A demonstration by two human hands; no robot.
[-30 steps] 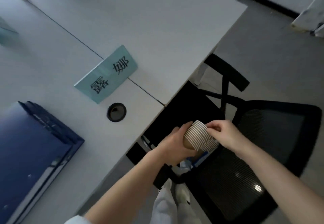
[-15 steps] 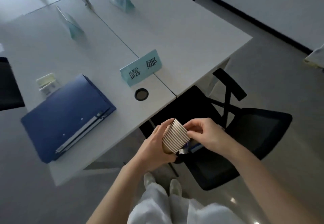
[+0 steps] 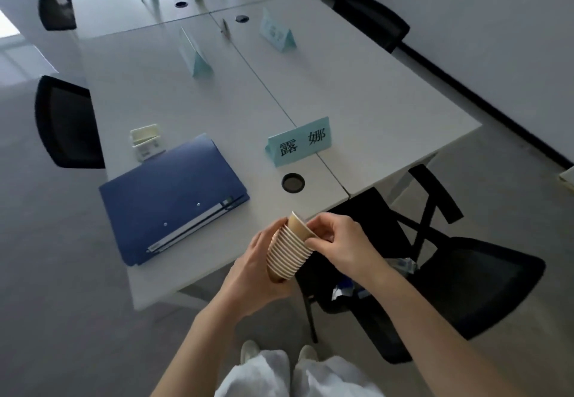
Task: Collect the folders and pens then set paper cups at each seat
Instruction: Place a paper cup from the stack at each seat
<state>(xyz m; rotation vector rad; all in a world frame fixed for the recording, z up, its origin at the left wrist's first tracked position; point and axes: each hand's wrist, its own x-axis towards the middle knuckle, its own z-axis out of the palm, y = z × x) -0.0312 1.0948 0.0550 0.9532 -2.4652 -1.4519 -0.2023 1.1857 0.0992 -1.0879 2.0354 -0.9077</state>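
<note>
A stack of brown paper cups (image 3: 287, 252) with white rims is held just off the near edge of the white table (image 3: 372, 101). My left hand (image 3: 257, 269) grips the stack from below and behind. My right hand (image 3: 338, 242) pinches the top cup (image 3: 299, 227), which sticks out of the stack. Blue folders (image 3: 170, 197) lie stacked on the near left part of the table. A small white pen box (image 3: 146, 141) stands just beyond them.
A teal name card (image 3: 299, 145) stands near the table's front edge, with a black cable grommet (image 3: 293, 182) before it. More name cards (image 3: 195, 54) stand farther back. A black office chair (image 3: 450, 275) is at my right, other chairs (image 3: 66, 123) around the table.
The view has lifted and pulled back, showing more of the table. The top cup has slid partly out of the stack between my right fingers.
</note>
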